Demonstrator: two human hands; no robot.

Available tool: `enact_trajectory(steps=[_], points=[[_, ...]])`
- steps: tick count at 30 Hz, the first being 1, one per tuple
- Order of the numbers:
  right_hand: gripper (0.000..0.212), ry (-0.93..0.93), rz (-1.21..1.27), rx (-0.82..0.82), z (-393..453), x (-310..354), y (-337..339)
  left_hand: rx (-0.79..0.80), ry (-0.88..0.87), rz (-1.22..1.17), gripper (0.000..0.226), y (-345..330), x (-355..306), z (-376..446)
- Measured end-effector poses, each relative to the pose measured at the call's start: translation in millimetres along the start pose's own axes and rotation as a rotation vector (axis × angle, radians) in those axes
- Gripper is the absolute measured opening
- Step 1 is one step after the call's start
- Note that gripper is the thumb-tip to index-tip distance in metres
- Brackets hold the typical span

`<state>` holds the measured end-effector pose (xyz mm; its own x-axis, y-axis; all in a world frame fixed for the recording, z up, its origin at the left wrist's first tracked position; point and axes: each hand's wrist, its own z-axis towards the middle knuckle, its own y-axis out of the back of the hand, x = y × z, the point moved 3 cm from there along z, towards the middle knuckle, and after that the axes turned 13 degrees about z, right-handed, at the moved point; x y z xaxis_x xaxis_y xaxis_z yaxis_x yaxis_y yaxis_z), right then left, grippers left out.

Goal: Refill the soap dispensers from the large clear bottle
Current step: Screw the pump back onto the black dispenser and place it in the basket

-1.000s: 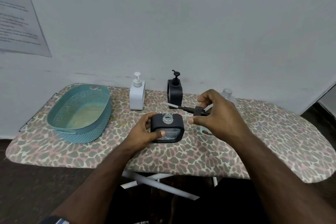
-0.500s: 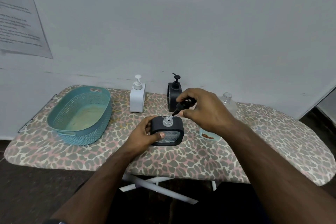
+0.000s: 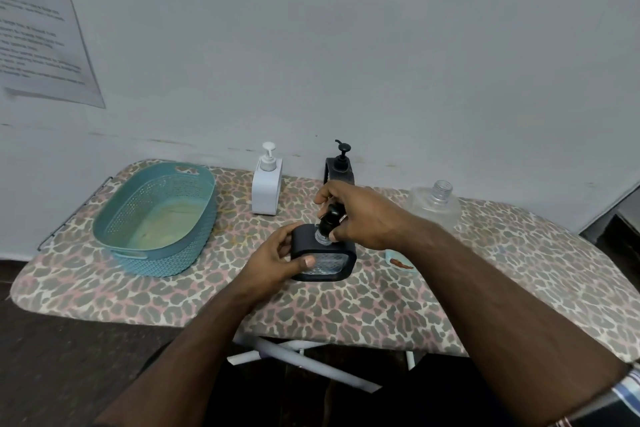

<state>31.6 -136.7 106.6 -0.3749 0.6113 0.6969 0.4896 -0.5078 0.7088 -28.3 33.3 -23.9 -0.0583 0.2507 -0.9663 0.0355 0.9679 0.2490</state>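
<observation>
The left hand (image 3: 277, 262) grips the near black dispenser (image 3: 325, 258) on the leopard-print board (image 3: 346, 308); the right hand (image 3: 360, 215) pinches the black pump (image 3: 329, 220) at its neck; the large clear bottle (image 3: 434, 206) stands uncapped behind the right forearm; 2 more dispensers, white (image 3: 266, 189) and black (image 3: 341, 168), stand by the wall.

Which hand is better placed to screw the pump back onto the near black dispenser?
The right hand: its fingers already hold the black pump over the dispenser's neck. The left hand grips the near black dispenser body and is probably best left steadying it.
</observation>
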Motion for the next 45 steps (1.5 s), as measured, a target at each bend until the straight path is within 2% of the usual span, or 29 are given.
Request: enact_trajectory(steps=[5, 9, 12, 15, 18, 20, 23, 27, 30, 33, 35, 37, 40, 43, 45], points=[[0.062, 0.006, -0.004, 0.037, 4, -3, -2, 0.021, -0.013, -0.061, 0.051, 2, 0, -1], [0.065, 0.005, -0.025, 0.068, 7, -2, -5, 0.022, 0.001, -0.089, 0.056, 3, 0, 0], [0.066, 0.01, -0.041, 0.008, 7, -2, -6, 0.018, 0.009, -0.096, 0.06, 3, 1, 0], [0.08, 0.004, 0.018, -0.072, 4, -9, -7, 0.013, 0.008, -0.114, 0.055, 2, 1, 0], [0.098, -0.013, 0.137, -0.043, 1, -13, -6, 0.01, 0.009, -0.115, 0.056, 2, 1, -1], [0.098, -0.033, 0.205, -0.042, 0, -13, -4, 0.014, 0.013, -0.119, 0.058, 2, 2, 0], [0.095, -0.045, 0.175, -0.125, -4, -14, -8, 0.018, 0.008, -0.122, 0.057, 2, 2, 0], [0.114, -0.035, 0.189, -0.159, -6, -17, -14, 0.017, -0.001, -0.114, 0.053, 3, 2, 0], [0.106, -0.005, 0.295, -0.118, -5, -17, -11, 0.015, 0.0, -0.114, 0.057, 3, 2, 1], [0.092, -0.006, 0.22, -0.189, -7, -16, -12, 0.016, 0.002, -0.117, 0.059, 2, 1, 0], [0.097, 0.003, 0.155, -0.213, -8, -16, -16, 0.016, 0.001, -0.118, 0.059, 2, 1, 0], [0.105, 0.017, 0.18, -0.161, -7, -17, -17, 0.018, 0.0, -0.118, 0.061, 2, 1, 0], [0.1, 0.013, 0.216, -0.086, -6, -19, -15, 0.029, 0.001, -0.132, 0.057, 2, -1, -1], [0.095, 0.003, 0.183, -0.163, -7, -20, -21, 0.021, 0.0, -0.13, 0.056, 2, -1, -2], [0.103, -0.004, 0.184, -0.199, -7, -23, -24, 0.023, 0.001, -0.126, 0.058, 2, -2, -3]])
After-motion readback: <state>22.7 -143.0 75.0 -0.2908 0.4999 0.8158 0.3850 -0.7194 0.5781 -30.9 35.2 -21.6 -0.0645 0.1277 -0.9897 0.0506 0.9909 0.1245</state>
